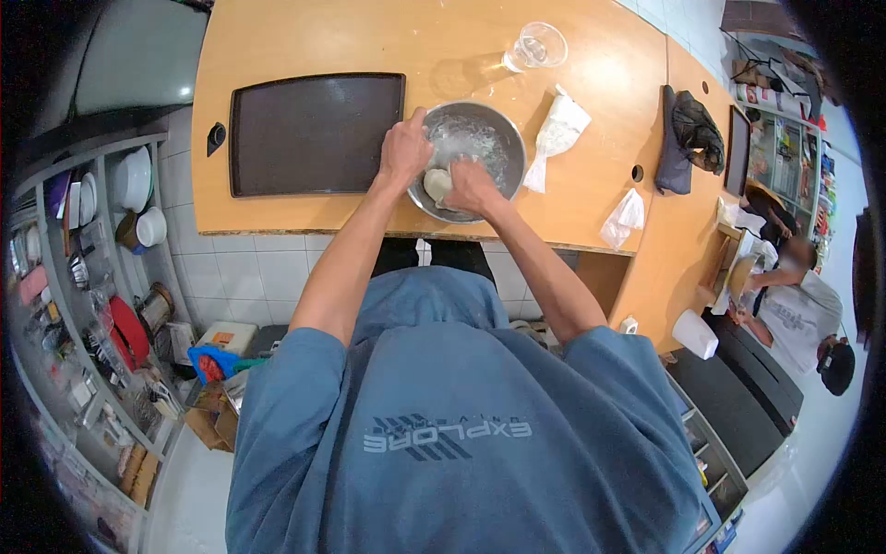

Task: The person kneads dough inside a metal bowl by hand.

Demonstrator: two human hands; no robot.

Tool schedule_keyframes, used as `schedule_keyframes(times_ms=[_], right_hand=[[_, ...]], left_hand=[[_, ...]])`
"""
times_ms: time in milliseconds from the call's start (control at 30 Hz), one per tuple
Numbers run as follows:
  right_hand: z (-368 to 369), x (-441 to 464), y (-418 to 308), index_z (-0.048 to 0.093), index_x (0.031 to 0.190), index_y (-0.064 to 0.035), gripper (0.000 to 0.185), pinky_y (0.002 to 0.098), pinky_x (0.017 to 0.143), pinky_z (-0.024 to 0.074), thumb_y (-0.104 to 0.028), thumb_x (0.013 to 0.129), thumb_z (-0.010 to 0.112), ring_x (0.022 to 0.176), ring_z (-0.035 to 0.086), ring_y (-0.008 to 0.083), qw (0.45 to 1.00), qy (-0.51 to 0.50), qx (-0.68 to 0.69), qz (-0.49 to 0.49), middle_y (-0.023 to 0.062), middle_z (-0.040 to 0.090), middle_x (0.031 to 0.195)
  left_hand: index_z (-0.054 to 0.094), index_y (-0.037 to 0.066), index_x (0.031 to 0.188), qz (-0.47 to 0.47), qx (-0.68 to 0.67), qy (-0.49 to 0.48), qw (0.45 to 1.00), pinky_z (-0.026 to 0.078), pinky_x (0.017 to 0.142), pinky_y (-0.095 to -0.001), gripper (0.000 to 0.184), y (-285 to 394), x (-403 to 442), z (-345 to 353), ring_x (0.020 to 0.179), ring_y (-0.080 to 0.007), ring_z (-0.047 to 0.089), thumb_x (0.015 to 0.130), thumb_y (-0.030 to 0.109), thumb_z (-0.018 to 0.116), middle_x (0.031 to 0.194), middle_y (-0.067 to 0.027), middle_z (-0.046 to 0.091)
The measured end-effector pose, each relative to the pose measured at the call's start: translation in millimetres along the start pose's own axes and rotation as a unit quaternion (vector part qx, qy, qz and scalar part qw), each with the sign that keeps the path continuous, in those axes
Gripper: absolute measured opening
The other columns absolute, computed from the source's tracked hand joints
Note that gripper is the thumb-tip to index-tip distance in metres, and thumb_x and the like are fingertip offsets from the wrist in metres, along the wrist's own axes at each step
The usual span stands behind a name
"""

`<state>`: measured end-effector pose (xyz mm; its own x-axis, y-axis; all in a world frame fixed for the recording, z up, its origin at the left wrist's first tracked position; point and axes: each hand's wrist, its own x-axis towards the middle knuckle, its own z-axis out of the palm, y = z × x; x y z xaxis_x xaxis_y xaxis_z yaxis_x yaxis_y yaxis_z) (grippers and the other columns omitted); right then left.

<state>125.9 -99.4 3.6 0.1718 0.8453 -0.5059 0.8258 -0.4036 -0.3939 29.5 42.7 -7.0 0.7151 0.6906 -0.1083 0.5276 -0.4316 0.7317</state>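
A round metal bowl stands near the front edge of the wooden table, with white flour-like residue on its inner wall. My left hand grips the bowl's left rim, its fingers closed around it. Inside the bowl, my right hand presses against a pale lump of dough; its fingers are curled and partly hidden. Left of the bowl lies a dark rectangular tray. A white plastic bag with its top twisted lies to the bowl's right.
A clear glass container stands toward the back. A smaller plastic bag lies near the front right edge, with dark cloth beyond. Loaded shelves line the left. At far right is another person beside a white cup-like container.
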Motion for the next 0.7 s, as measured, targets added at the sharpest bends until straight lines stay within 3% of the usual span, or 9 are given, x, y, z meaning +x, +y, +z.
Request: schedule_keyframes(times_ms=[100, 200, 267, 300, 400, 500, 633, 700], right_hand=[[5, -2, 9, 0.069, 0.102, 0.0056, 0.046, 0.0533, 0.092, 0.0531, -0.022, 0.066, 0.078, 0.103, 0.063, 0.049, 0.998, 0.032, 0.059, 0.0, 0.0317, 0.066, 0.105], [-1, -13, 9, 0.069, 0.099, 0.0058, 0.042, 0.0497, 0.091, 0.0545, -0.019, 0.066, 0.08, 0.102, 0.064, 0.0485, 0.977, 0.164, 0.136, -0.005, 0.0319, 0.066, 0.104], [-13, -19, 13, 0.067, 0.104, 0.0066, 0.047, 0.0456, 0.09, 0.0553, -0.019, 0.068, 0.082, 0.105, 0.066, 0.0431, 0.952, 0.084, 0.286, 0.067, 0.0305, 0.067, 0.104], [-22, -22, 13, 0.065, 0.107, 0.0069, 0.049, 0.0435, 0.089, 0.0557, -0.018, 0.069, 0.083, 0.106, 0.067, 0.0403, 0.927, 0.043, 0.358, 0.103, 0.0297, 0.067, 0.105], [-42, -22, 9, 0.058, 0.122, 0.0084, 0.065, 0.0387, 0.09, 0.0551, -0.017, 0.07, 0.087, 0.114, 0.064, 0.0299, 0.797, 0.133, 0.559, 0.186, 0.026, 0.064, 0.116], [-48, -11, 12, 0.048, 0.134, 0.0066, 0.077, 0.0371, 0.092, 0.0546, -0.01, 0.071, 0.088, 0.115, 0.061, 0.0232, 0.797, 0.266, 0.532, 0.105, 0.0186, 0.059, 0.126], [-50, -8, 11, 0.052, 0.134, 0.0041, 0.076, 0.038, 0.096, 0.0522, -0.007, 0.066, 0.083, 0.116, 0.061, 0.0268, 0.879, 0.136, 0.456, 0.036, 0.0187, 0.057, 0.129], [-34, -7, 11, 0.056, 0.127, 0.0013, 0.066, 0.0394, 0.093, 0.0525, -0.008, 0.066, 0.078, 0.108, 0.066, 0.0323, 0.923, 0.126, 0.361, 0.041, 0.0205, 0.065, 0.116]], left_hand=[[0.056, 0.002, 0.109, 0.0, -0.003, 0.006, 1.0, 0.052, 0.07, -0.0595, 0.024, 1, 1, -2, 0.083, -0.0513, 0.066, 0.086, 0.003, 0.06, 0.084, -0.0305, 0.068], [0.056, 0.001, 0.107, 0.011, -0.008, 0.02, 1.0, 0.052, 0.071, -0.0589, 0.023, -5, 5, -2, 0.083, -0.0511, 0.066, 0.084, 0.003, 0.06, 0.084, -0.0309, 0.068], [0.056, 0.001, 0.107, 0.006, -0.006, 0.017, 1.0, 0.053, 0.072, -0.0583, 0.024, -7, 5, -3, 0.083, -0.0509, 0.066, 0.084, 0.003, 0.06, 0.084, -0.0309, 0.068], [0.056, 0.001, 0.107, -0.003, -0.004, 0.009, 1.0, 0.053, 0.073, -0.0581, 0.024, -5, 6, -5, 0.084, -0.0508, 0.066, 0.083, 0.003, 0.06, 0.085, -0.0308, 0.068], [0.058, 0.002, 0.116, -0.032, -0.006, -0.022, 0.999, 0.053, 0.078, -0.0577, 0.029, -4, 6, -8, 0.091, -0.0502, 0.066, 0.087, 0.006, 0.06, 0.091, -0.0314, 0.068], [0.059, 0.002, 0.119, -0.038, -0.019, -0.03, 0.999, 0.052, 0.081, -0.0575, 0.03, -3, 7, -9, 0.094, -0.0498, 0.066, 0.089, 0.007, 0.06, 0.094, -0.0316, 0.068], [0.057, -0.001, 0.106, -0.022, -0.041, -0.008, 0.999, 0.053, 0.075, -0.0581, 0.023, -4, 7, -9, 0.087, -0.0498, 0.066, 0.084, 0.003, 0.059, 0.087, -0.0324, 0.067], [0.058, -0.001, 0.106, -0.034, -0.04, -0.021, 0.998, 0.052, 0.076, -0.0581, 0.022, -4, 6, -10, 0.089, -0.0493, 0.067, 0.084, 0.003, 0.06, 0.089, -0.0316, 0.068]])
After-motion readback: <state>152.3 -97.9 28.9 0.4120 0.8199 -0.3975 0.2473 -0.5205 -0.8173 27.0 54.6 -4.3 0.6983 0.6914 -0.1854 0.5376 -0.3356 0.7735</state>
